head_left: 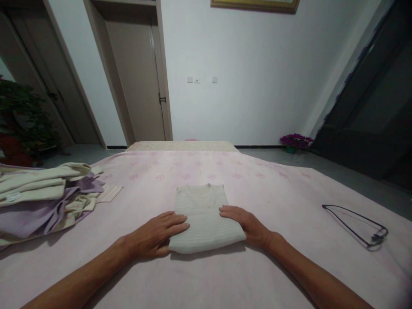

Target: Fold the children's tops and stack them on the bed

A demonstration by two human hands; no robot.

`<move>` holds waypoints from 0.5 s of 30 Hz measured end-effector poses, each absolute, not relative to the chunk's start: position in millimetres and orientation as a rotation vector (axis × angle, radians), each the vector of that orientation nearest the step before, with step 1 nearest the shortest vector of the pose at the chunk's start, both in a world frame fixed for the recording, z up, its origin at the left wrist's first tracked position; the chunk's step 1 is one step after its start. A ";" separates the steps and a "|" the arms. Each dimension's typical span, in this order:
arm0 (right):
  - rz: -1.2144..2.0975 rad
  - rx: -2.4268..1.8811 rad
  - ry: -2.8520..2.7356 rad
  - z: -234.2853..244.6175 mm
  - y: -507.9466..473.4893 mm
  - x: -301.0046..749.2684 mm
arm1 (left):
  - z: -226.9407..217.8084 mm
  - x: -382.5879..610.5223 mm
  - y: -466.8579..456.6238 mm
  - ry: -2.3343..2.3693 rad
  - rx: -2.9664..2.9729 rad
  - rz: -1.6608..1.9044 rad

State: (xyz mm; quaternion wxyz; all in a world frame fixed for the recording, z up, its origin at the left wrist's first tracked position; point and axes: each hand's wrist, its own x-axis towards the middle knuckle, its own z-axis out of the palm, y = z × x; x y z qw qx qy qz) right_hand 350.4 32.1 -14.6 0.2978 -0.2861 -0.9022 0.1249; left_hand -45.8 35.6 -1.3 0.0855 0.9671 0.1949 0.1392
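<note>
A folded whitish knit top [206, 223] with fine stripes lies in front of me, its round neckline at the far end and a thick rolled fold at the near end. My left hand [161, 234] rests on its left edge, fingers stretched out over the fabric and thumb against the side. On the opposite edge, my right hand [246, 223] lies with its fingers extended on top; its thumb is hidden. Neither hand is closed round the top. Under everything spreads a pink sheet [283, 257] with a row of flower prints.
At the left lies a heap of cream and purple clothes [48, 201]. A black clothes hanger [357, 223] is on the sheet at the right. Beyond the bed are a door [135, 77], a pot of purple flowers [296, 141] and a leafy plant [22, 116].
</note>
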 end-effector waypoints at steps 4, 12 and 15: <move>0.538 -0.943 -2.237 -15.8 36.2 345.9 | -5.2 -41.1 43.6 0.664 2.791 0.508; 0.551 -1.398 -1.621 -11.4 73.7 308.6 | -9.6 -3.0 64.0 1.350 1.901 1.108; 0.481 -1.575 -1.600 -9.5 100.7 296.9 | -10.3 11.4 80.5 1.465 1.713 1.124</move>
